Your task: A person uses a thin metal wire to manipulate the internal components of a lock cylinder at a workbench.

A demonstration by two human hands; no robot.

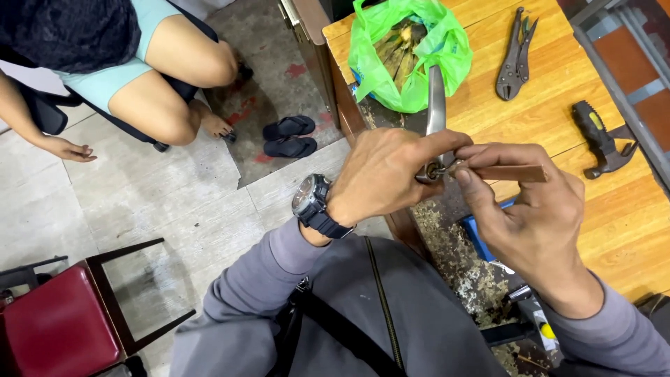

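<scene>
The left hand is closed around the base of a smooth, silvery metal door handle, whose curved lever rises straight up from the fist. The right hand meets it from the other side, its fingers pinched on a flat brown strip (wood or metal, hard to tell) with its end pressed toward the round hub of the handle, where a small dark part sits between the fingertips. Both hands hover just above the edge of a wooden table with a warm, striped grain; the table's near rim is worn and flaky. A chunky black wristwatch sits on the left wrist, over a grey sleeve.

On the table lie a crinkled green plastic bag holding long dull-yellow pieces, grey steel locking pliers, and a hammer with a black rubbery grip. On the tiled floor to the left, another person sits near a pair of dark flip-flops, and a red padded stool stands in the corner.
</scene>
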